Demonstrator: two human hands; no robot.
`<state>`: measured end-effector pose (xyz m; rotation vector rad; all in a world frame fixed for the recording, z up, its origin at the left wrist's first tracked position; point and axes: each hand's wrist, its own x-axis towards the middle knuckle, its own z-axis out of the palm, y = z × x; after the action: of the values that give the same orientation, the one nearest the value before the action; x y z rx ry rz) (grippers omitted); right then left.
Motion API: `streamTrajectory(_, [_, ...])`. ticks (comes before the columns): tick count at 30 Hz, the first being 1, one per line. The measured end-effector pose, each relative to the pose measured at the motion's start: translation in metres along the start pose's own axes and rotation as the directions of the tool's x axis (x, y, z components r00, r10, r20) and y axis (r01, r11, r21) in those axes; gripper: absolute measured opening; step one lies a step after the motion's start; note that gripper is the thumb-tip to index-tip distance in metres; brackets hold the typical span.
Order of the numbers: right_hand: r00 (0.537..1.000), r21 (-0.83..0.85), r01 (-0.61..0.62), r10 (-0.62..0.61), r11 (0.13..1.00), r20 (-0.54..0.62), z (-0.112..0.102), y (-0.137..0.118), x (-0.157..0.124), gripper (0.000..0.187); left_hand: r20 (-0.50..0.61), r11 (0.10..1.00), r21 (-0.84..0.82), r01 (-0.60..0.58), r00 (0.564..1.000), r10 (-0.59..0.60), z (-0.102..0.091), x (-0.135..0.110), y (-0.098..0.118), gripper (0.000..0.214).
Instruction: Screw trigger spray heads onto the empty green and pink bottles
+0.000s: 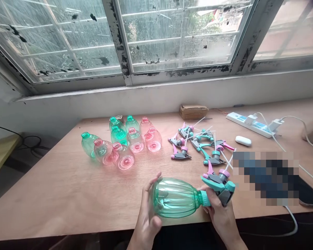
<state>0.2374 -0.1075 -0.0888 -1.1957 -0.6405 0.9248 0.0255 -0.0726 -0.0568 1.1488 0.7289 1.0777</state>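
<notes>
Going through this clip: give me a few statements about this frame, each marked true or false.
1. The left hand cups the base of a green spray bottle. True.
2. The right hand grips it at the neck, by the trigger sprayer head. True.
3. The held bottle stands upright. False: it lies sideways between both hands, over the near edge of the table.
4. The loose bottles are all green. False: the cluster of bottles mixes green and pink.
5. Loose trigger heads lie right of that cluster. True.
6. Nothing is plugged in. False: the power strip holds white plugs.
</notes>
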Motion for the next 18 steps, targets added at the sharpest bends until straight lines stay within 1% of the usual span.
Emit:
streamTrajectory(1, [1.000, -0.032, 0.027, -0.027, 0.999, 0.012, -0.002, -0.002, -0.003, 0.041, -0.058, 0.998, -0.033, 0.046, 0.997, -0.048, 0.007, 0.001, 0.003, 0.083])
streamTrajectory(2, [0.997, -0.050, 0.056, -0.054, 0.997, 0.049, -0.003, -0.004, -0.006, 0.041, -0.138, 0.990, -0.082, 0.113, 0.983, -0.124, 0.015, 0.002, 0.008, 0.075])
streamTrajectory(3, [0.992, -0.057, 0.081, -0.075, 0.995, 0.102, -0.005, -0.006, -0.008, 0.042, -0.202, 0.967, -0.152, 0.204, 0.951, -0.233, 0.022, 0.003, 0.012, 0.071])
streamTrajectory(4, [0.984, -0.056, 0.094, -0.084, 0.994, 0.159, -0.006, -0.009, -0.009, 0.043, -0.244, 0.940, -0.208, 0.269, 0.917, -0.316, 0.029, 0.005, 0.017, 0.071])
streamTrajectory(5, [0.977, -0.050, 0.089, -0.078, 0.995, 0.199, -0.006, -0.013, -0.010, 0.043, -0.270, 0.927, -0.230, 0.297, 0.895, -0.354, 0.035, 0.005, 0.020, 0.066])
streamTrajectory(6, [0.976, -0.041, 0.068, -0.058, 0.997, 0.208, -0.006, -0.016, -0.010, 0.041, -0.291, 0.925, -0.229, 0.302, 0.886, -0.361, 0.041, 0.005, 0.022, 0.059])
streamTrajectory(7, [0.982, -0.024, 0.035, -0.030, 0.999, 0.188, -0.005, -0.019, -0.009, 0.038, -0.316, 0.937, -0.209, 0.278, 0.888, -0.334, 0.046, 0.005, 0.023, 0.053])
streamTrajectory(9, [0.995, 0.049, -0.034, 0.029, 0.998, 0.095, -0.001, -0.025, -0.007, 0.035, -0.376, 0.975, -0.114, 0.191, 0.900, -0.220, 0.056, 0.001, 0.021, 0.045])
streamTrajectory(10, [0.997, 0.103, -0.063, 0.058, 0.993, 0.051, 0.002, -0.027, -0.007, 0.036, -0.406, 0.990, -0.033, 0.137, 0.903, -0.139, 0.061, -0.002, 0.019, 0.042])
streamTrajectory(11, [0.995, 0.161, -0.096, 0.093, 0.982, 0.027, 0.004, -0.029, -0.006, 0.038, -0.426, 0.994, 0.073, 0.076, 0.904, -0.038, 0.065, -0.005, 0.016, 0.039])
streamTrajectory(12, [0.991, 0.216, -0.135, 0.132, 0.967, 0.028, 0.006, -0.031, -0.006, 0.040, -0.427, 0.981, 0.196, 0.002, 0.900, 0.083, 0.070, -0.009, 0.014, 0.036])
streamTrajectory(13, [0.983, 0.262, -0.182, 0.177, 0.948, 0.045, 0.007, -0.033, -0.006, 0.041, -0.406, 0.946, 0.313, -0.086, 0.888, 0.215, 0.074, -0.012, 0.012, 0.032])
streamTrajectory(15, [0.962, 0.320, -0.274, 0.259, 0.907, 0.089, 0.006, -0.036, -0.008, 0.044, -0.301, 0.835, 0.474, -0.280, 0.839, 0.453, 0.080, -0.017, 0.011, 0.028])
streamTrajectory(16, [0.951, 0.333, -0.308, 0.289, 0.891, 0.107, 0.005, -0.037, -0.008, 0.044, -0.238, 0.779, 0.509, -0.365, 0.810, 0.535, 0.082, -0.019, 0.012, 0.029])
streamTrajectory(18, [0.941, 0.327, -0.339, 0.316, 0.882, 0.123, 0.002, -0.039, -0.010, 0.043, -0.132, 0.702, 0.524, -0.481, 0.769, 0.625, 0.083, -0.019, 0.013, 0.034])
